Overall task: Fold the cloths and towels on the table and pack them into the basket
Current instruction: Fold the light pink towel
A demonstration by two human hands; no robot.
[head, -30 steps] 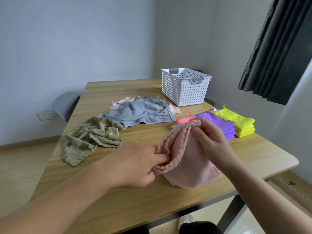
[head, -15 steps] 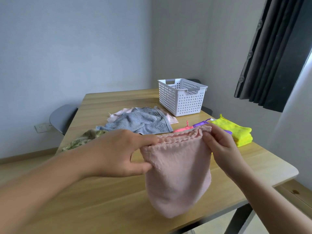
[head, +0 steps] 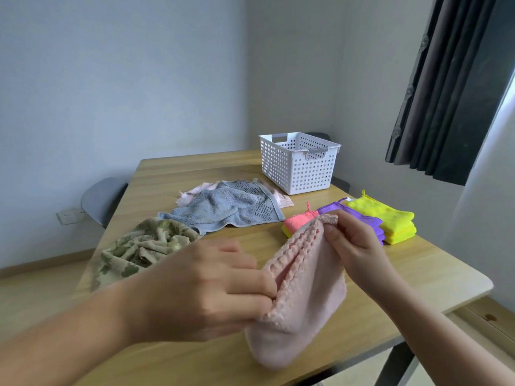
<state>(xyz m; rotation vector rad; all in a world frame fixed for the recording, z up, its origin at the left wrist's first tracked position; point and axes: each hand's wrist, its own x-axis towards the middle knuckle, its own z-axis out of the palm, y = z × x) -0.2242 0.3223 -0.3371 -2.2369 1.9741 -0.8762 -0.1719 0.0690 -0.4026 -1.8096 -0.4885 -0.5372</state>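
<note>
Soft daylight from right, blurred left hand (head: 195,291)

Left hand (head: 200,291) motion-blurred; pink towel (head: 303,299) hides coral cloth (head: 299,221) partly.

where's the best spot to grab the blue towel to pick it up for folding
Probably the woven border at the right end of the blue towel, coming from the right. That hem lies flat and straight with both corners exposed, while the left end is bunched against the green cloth.

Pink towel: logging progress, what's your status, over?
Left hand and right hand both pinch the pink towel, half-folded over the table. Basket looks empty. Grey and green cloths unfolded. Nothing in the way.
</note>
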